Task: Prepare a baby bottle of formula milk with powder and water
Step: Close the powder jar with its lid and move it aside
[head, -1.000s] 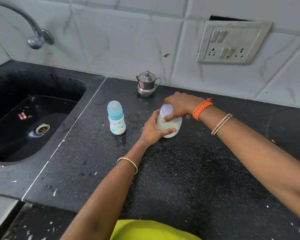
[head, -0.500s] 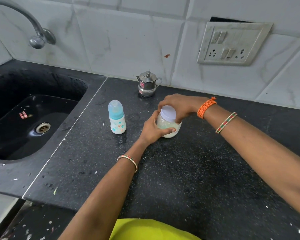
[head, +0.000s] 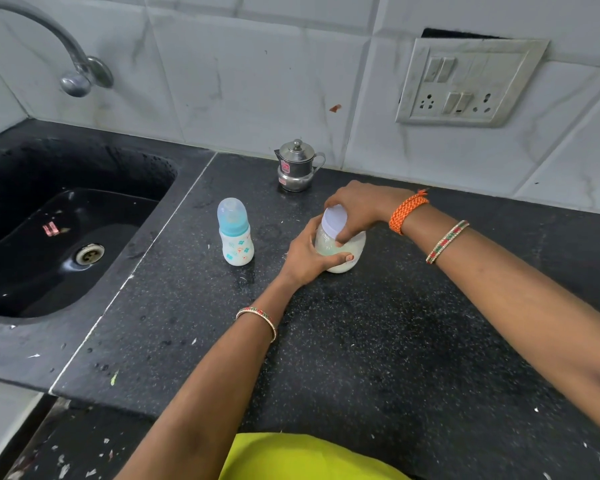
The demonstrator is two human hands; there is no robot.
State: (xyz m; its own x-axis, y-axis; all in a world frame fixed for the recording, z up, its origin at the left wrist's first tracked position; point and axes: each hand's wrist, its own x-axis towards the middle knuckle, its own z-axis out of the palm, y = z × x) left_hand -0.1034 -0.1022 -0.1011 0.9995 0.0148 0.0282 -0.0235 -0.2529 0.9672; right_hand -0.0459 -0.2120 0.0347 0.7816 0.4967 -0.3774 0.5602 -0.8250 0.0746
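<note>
I have the powder jar (head: pixel 340 249) standing upright on the black counter (head: pixel 378 341), just in front of and a little right of the steel pot (head: pixel 297 166) at the wall. My left hand (head: pixel 309 256) is wrapped round the jar's body from the side away from the pot, thumb across its front. My right hand (head: pixel 355 207) comes over the top, fingers curled and pinching the pale lid (head: pixel 334 221). The lid sits on the jar; whether it is seated or part-turned I cannot tell.

The baby bottle (head: pixel 235 233) stands capped and upright, left of the jar and apart from it, between the pot and the sink (head: pixel 66 237).

Assessment — the step in hand looks to be working the lid on its thread. Recommendations:
- Keep the base flat on the counter; let the left hand take the counter-twist.
- Turn from the right wrist, lid kept level, so the thread does not cross.
- Hold the body firmly without squeezing — the wall looks like thin plastic.
- Powder sits low inside; a tilt could spill it.
</note>
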